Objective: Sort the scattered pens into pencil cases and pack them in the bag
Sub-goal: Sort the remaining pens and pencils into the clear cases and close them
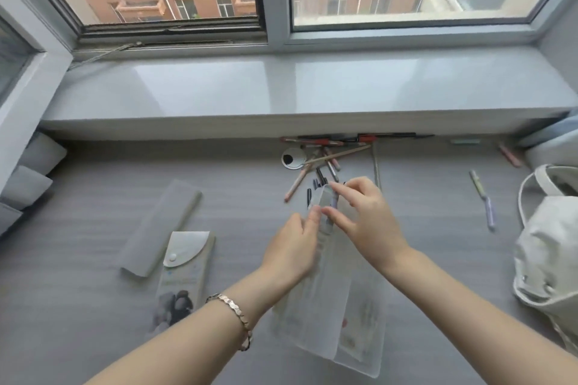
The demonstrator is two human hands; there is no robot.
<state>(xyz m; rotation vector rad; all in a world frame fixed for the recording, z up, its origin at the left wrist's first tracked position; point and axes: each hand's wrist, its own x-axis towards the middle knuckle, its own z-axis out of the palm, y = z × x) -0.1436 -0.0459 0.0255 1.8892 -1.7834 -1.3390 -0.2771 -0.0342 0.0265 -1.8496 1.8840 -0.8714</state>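
I'm filling a clear case (331,275) at centre frame: left hand (292,247) pinches its mouth, right hand (366,222) fingers grip a pen (333,204) entering. Next, slide it down; loose pens (325,162) wait above.

- My two bare forearms reach forward from the bottom edge and angle toward each other near the centre.
- My left hand (292,247) is seen from the back, fingers curled and pinched together at the tips.
- A metal link bracelet (233,312) circles my left wrist.
- My right hand (366,222) sits palm down, a little farther forward, thumb and forefinger pinched, other fingers loosely spread.
- The fingertips of both hands nearly meet.
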